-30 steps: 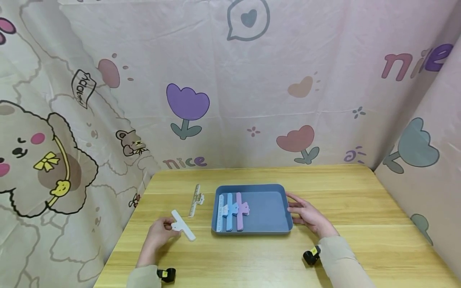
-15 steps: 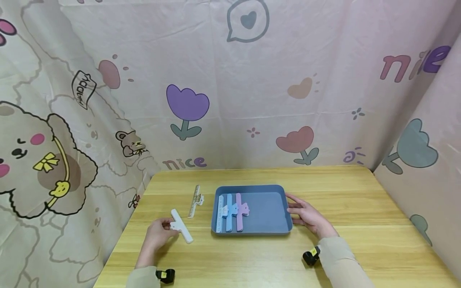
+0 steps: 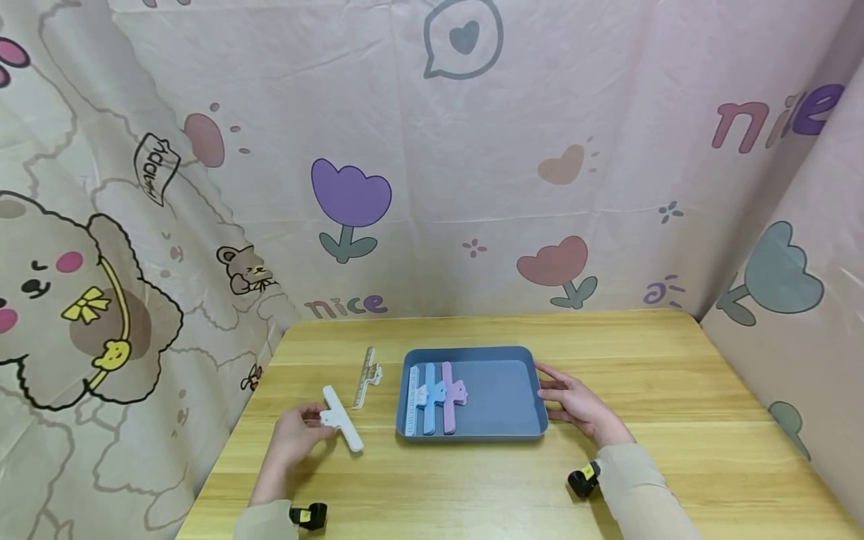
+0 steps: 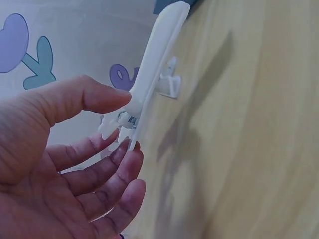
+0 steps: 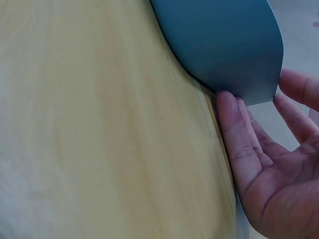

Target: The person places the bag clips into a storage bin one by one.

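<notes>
Over the last second the left hand (image 3: pixel 293 437) had lifted the white clip (image 3: pixel 342 428) slightly and turned it a little, thumb and fingertips pinching its winged handle, so it was raised off the wooden table (image 3: pixel 472 487) left of the blue tray (image 3: pixel 502 394), ready to travel. The right hand (image 3: pixel 579 407) stayed put, fingers straight against the tray's right rim. The clip was long, smooth, hard plastic; three similar ones, white, blue and pink, lay side by side in the tray, a ruled clip (image 3: pixel 365 376) farther left.
</notes>
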The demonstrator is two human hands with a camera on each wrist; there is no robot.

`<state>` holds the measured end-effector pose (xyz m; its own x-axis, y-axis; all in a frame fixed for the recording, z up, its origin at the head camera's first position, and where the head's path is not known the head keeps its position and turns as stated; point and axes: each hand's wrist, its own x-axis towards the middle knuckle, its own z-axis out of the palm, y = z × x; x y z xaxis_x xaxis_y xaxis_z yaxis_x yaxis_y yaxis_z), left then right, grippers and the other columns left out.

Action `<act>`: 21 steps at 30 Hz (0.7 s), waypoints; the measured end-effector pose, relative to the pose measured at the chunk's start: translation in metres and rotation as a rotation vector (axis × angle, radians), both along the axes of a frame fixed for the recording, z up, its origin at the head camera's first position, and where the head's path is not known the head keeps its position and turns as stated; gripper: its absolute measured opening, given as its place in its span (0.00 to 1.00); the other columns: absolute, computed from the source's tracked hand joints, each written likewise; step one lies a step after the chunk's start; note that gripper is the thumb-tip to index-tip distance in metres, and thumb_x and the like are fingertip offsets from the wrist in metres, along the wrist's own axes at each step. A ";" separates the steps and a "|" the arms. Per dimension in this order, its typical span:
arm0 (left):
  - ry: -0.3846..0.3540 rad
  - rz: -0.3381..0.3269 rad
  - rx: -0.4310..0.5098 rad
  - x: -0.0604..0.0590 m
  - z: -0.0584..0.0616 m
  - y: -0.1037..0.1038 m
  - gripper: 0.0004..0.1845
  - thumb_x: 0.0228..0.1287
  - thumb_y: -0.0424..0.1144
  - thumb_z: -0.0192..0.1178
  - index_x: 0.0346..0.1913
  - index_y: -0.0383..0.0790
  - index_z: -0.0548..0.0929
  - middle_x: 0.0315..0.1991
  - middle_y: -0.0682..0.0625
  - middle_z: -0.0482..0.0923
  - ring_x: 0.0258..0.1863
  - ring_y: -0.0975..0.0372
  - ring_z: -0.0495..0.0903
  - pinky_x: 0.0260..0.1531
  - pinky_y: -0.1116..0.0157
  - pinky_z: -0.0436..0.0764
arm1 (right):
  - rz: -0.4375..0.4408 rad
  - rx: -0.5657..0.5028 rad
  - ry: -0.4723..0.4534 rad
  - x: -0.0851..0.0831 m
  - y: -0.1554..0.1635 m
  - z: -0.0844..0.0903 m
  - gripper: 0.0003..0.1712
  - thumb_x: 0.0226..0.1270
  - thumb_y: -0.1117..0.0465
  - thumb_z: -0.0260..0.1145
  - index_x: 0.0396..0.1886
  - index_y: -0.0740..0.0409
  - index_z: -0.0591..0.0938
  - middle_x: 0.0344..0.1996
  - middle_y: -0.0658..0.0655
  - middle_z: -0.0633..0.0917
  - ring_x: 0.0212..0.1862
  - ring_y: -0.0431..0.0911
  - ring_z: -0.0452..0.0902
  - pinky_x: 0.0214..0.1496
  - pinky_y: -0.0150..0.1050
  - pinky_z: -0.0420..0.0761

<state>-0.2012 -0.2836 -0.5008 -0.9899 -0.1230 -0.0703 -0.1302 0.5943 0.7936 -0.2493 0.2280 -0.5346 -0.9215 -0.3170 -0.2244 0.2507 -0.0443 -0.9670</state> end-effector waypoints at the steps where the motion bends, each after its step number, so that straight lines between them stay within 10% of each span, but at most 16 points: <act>1: 0.002 -0.002 0.001 0.000 0.002 0.001 0.27 0.47 0.29 0.73 0.51 0.22 0.78 0.42 0.39 0.79 0.40 0.53 0.80 0.40 0.59 0.82 | 0.000 0.003 0.000 0.000 0.000 0.000 0.39 0.73 0.68 0.56 0.79 0.54 0.53 0.70 0.76 0.58 0.59 0.57 0.75 0.55 0.50 0.79; 21: 0.105 -0.109 0.104 -0.013 0.036 0.051 0.23 0.47 0.26 0.72 0.49 0.26 0.81 0.40 0.43 0.81 0.38 0.56 0.79 0.33 0.66 0.81 | -0.017 0.019 -0.009 -0.003 -0.003 0.006 0.38 0.72 0.71 0.55 0.78 0.59 0.53 0.69 0.77 0.59 0.57 0.57 0.77 0.52 0.52 0.81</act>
